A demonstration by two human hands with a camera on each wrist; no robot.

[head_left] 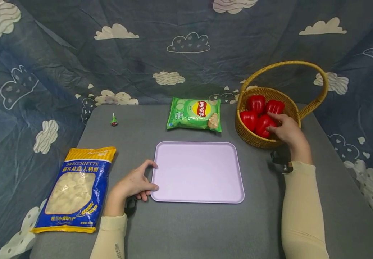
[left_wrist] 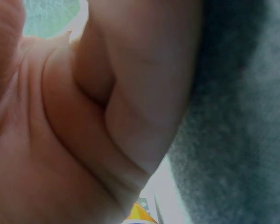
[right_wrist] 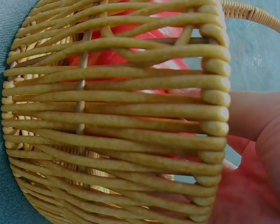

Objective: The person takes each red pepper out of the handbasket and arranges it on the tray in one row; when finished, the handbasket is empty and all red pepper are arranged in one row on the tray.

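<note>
My left hand (head_left: 134, 181) is at the left edge of a pale purple tray (head_left: 199, 172), with its thumb and forefinger on the rim and the other fingers curled beside it. In the left wrist view the palm and curled fingers fill most of the picture. At the back right my right hand (head_left: 288, 129) reaches over the rim of a wicker basket (head_left: 260, 142). Its thumb and fingers grip the nearest red bell pepper (head_left: 264, 125). Several bell peppers lie in the basket; in the right wrist view, red shows through the weave (right_wrist: 154, 107).
Behind the tray lies a green bag of chips (head_left: 194, 114). A blue and yellow bag of orecchiette pasta (head_left: 73, 187) lies at the left. A small green and red trinket (head_left: 113, 120) is at the back left. The basket's tall handle (head_left: 319, 104) arches up at the right.
</note>
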